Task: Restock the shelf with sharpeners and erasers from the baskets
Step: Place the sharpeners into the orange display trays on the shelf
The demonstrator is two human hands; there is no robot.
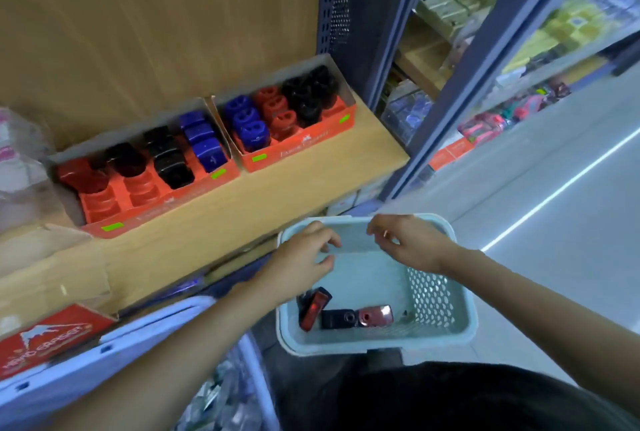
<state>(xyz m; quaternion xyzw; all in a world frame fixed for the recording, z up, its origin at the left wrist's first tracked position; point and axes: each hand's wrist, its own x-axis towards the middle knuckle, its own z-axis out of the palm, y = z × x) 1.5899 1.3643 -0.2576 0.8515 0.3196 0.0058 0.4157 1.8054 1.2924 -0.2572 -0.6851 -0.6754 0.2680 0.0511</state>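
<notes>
A pale teal basket (433, 295) sits low in front of me, below the wooden shelf (311, 185). On its floor lie a red sharpener (313, 309), a black sharpener (336, 319) and a pink one (374, 314). My left hand (301, 259) hovers over the basket's far-left part, fingers loosely curled and holding nothing. My right hand (407, 243) hangs over the far rim, fingers bent down, nothing visible in them. On the shelf stand two orange display boxes: the left box (194, 193) is partly filled with red, black and blue sharpeners, and the right box (304, 145) is nearly full.
A red eraser box (45, 337) lies at the lower left, on the shelf's near end. A white basket (145, 330) with clear packets sits beneath my left arm. A dark metal upright (374, 32) and glass-fronted stock shelves (519, 50) stand to the right, beside grey floor (554, 223).
</notes>
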